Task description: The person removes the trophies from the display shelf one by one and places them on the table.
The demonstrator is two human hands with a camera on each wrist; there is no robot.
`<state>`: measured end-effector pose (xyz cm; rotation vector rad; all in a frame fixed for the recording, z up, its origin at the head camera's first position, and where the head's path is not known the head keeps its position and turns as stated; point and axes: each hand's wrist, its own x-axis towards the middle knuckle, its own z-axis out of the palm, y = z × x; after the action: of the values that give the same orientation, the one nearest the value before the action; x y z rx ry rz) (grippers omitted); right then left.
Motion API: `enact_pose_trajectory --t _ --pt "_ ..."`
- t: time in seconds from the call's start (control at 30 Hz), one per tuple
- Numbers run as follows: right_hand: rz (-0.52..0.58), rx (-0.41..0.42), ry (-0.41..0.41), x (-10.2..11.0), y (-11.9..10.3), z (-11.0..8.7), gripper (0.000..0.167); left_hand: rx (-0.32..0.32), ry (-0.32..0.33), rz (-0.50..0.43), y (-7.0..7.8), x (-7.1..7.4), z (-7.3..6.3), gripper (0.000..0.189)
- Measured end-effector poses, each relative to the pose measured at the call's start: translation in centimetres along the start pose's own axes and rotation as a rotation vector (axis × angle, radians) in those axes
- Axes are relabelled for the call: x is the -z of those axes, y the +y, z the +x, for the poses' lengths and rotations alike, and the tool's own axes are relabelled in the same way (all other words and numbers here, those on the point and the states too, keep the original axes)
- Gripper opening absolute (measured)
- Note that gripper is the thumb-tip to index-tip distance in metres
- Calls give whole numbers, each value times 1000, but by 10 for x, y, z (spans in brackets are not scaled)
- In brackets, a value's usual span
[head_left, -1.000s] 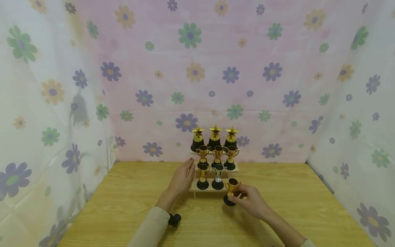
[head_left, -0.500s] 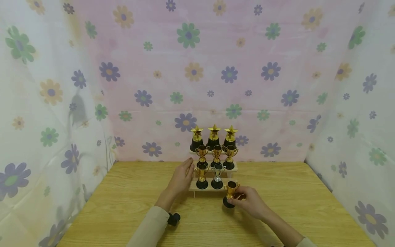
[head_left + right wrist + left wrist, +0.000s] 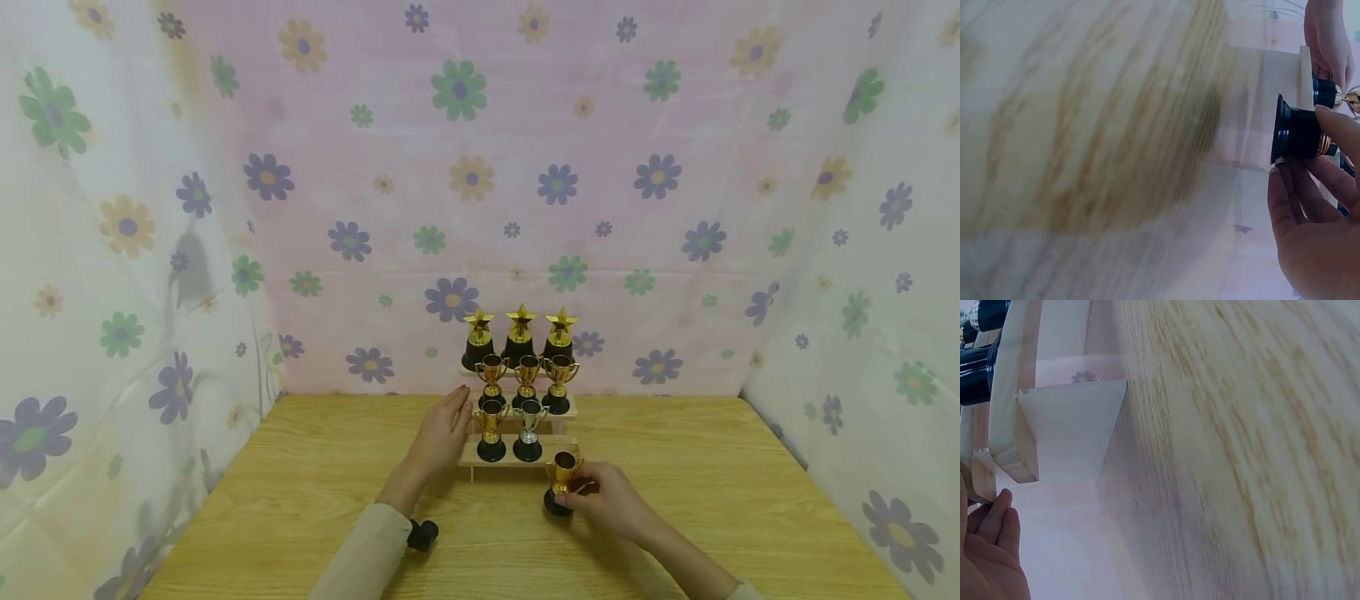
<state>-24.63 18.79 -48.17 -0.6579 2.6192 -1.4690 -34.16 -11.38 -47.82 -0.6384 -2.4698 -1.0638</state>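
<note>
A three-tier wooden stand (image 3: 564,446) holds small trophies. My left hand (image 3: 437,435) lies along its left side, fingers extended; in the left wrist view the fingertips (image 3: 1004,497) are right at a tier's end. With thumb and fingers, my right hand (image 3: 613,500) pinches a gold trophy cup (image 3: 562,468) in front of the stand's lower right, its black base (image 3: 1300,134) facing down toward the table. On the bottom tier stand a gold trophy cup (image 3: 491,448) and a silver trophy cup (image 3: 528,450), with bare wood to their right.
Several gold cups (image 3: 527,371) fill the middle tier, and star trophies (image 3: 520,350) line the top one. A small black object (image 3: 422,535) is beside the left sleeve (image 3: 367,550). Flowered cloth (image 3: 480,225) surrounds the wooden table (image 3: 322,483) at back and sides.
My right hand has moved slightly down and toward me with the gold trophy cup, away from the bottom tier. The left hand keeps its place at the stand.
</note>
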Motion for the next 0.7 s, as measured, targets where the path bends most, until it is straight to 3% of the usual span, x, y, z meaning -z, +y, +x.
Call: enact_pose_trajectory --t 0.4,0.7 --pt "-3 -30 -16 1 10 -1 25 7 -5 -3 -1 1 1 45" --pt "58 -67 -62 -1 13 -3 23 11 -14 -9 -2 0 0 46"
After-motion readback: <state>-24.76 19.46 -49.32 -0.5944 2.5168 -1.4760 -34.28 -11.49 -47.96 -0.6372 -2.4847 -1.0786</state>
